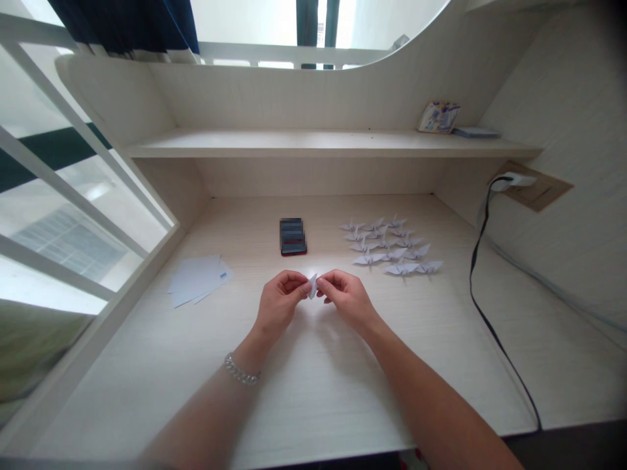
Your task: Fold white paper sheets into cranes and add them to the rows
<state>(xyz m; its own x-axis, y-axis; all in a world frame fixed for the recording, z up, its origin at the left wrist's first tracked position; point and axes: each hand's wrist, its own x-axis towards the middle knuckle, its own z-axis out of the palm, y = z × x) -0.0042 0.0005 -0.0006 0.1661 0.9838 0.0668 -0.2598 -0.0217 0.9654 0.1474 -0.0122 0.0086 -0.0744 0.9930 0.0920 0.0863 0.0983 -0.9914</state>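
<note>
A small piece of folded white paper [312, 286] is pinched between my two hands above the middle of the desk. My left hand [283, 300], with a silver chain bracelet on its wrist, grips the paper's left side between thumb and fingers. From the right, my right hand [345, 297] pinches the other edge with thumb and forefinger. Several finished white paper cranes [386, 245] stand in rows to the right beyond my hands. Loose white paper sheets [196, 281] lie overlapping on the left, one with a small blue mark.
Past my hands lies a dark phone [292, 236] with a red edge. A black cable [474, 274] runs from a wall socket [539, 186] down over the desk's right side. A shelf [333, 140] spans the back, with a small patterned packet [439, 117] on it.
</note>
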